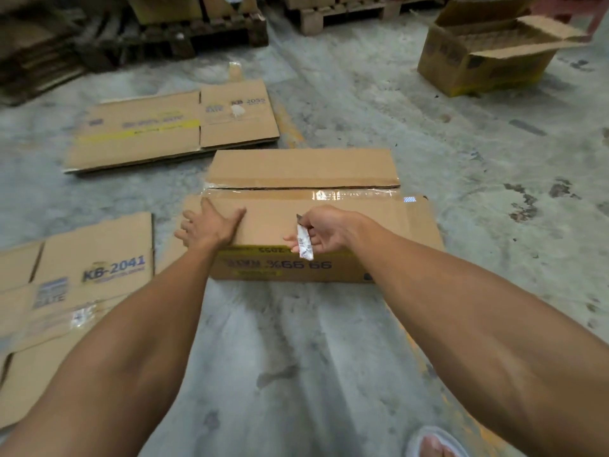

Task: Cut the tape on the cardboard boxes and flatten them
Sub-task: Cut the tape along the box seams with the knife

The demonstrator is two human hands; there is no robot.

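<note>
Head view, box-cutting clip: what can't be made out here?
- Cutter: the right hand hides most of it; the blade tip is too small to judge.
- Tape seam on the box: glare hides how far it is cut.
- Left hand: its fingers go over the box's left edge; their hold is hidden.
- Open box at far right: blurred, inside unreadable.
- Pallets at top: cut off and blurred.

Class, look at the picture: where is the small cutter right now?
In the head view the cutter is pinched in the right hand, right of centre, over the near top flap of the taped box, whose left corner the left hand presses.
</note>
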